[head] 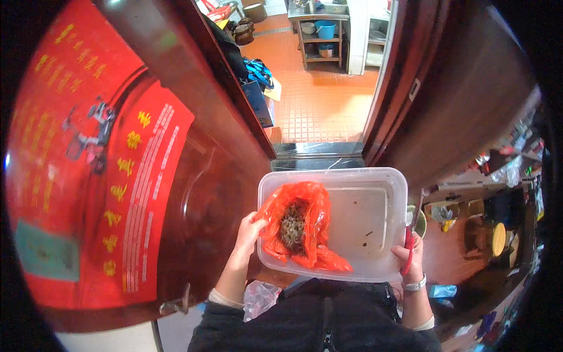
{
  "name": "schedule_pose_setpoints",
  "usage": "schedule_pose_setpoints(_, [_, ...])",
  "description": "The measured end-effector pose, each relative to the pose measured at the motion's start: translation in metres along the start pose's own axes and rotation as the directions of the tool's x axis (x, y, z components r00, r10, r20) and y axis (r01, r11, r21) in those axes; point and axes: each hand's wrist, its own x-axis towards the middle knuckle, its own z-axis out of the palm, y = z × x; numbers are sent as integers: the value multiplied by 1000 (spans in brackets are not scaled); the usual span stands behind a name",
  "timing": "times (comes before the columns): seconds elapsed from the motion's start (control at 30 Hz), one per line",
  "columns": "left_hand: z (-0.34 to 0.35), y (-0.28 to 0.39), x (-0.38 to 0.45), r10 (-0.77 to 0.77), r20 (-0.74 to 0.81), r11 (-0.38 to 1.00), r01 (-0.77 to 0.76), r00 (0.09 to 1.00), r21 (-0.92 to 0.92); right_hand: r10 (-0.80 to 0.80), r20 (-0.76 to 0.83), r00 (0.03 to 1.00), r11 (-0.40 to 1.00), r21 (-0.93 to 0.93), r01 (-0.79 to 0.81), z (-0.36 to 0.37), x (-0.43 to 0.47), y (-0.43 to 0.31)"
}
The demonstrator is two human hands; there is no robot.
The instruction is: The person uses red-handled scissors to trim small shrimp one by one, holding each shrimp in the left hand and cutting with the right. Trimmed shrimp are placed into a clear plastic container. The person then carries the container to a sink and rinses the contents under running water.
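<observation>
A clear plastic tub (358,220) is held level before my body. Inside it, on the left, lies an open red plastic bag (319,237) with a dark, greyish clump (292,226) in it, whose kind I cannot tell. Small dark bits dot the tub's bare floor on the right. My left hand (250,233) grips the tub's left rim beside the bag. Around the right rim closes my right hand (409,255), which also holds red-handled scissors (411,246), their blades pointing away from me.
A doorway with a dark stone threshold (316,163) opens ahead onto an orange tiled floor (325,101). A wooden door (211,211) stands at left, with a red poster (145,198) nearby. Beyond are a shelved counter (321,37) and a blue box (259,103). Household clutter and a round-topped stool (498,240) are at right.
</observation>
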Motion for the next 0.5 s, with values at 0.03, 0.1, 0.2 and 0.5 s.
schedule_pose_setpoints(0.03, [13, 13, 9, 27, -36, 1000, -27, 999, 15, -44, 15, 999, 996, 78, 42, -2, 14, -12])
schedule_pose_setpoints(0.1, [36, 35, 51, 121, -114, 993, -121, 986, 6, -92, 5, 996, 980, 176, 90, 8, 62, -32])
schedule_pose_setpoints(0.2, [72, 71, 107, 393, -114, 912, -371, 912, 174, -116, 25, 993, 971, 213, 108, 21, 141, -58])
schedule_pose_setpoints(0.5, [134, 190, 295, 457, 207, 482, -436, 865, 760, -161, -76, 984, 971, 164, 171, 83, 351, -123])
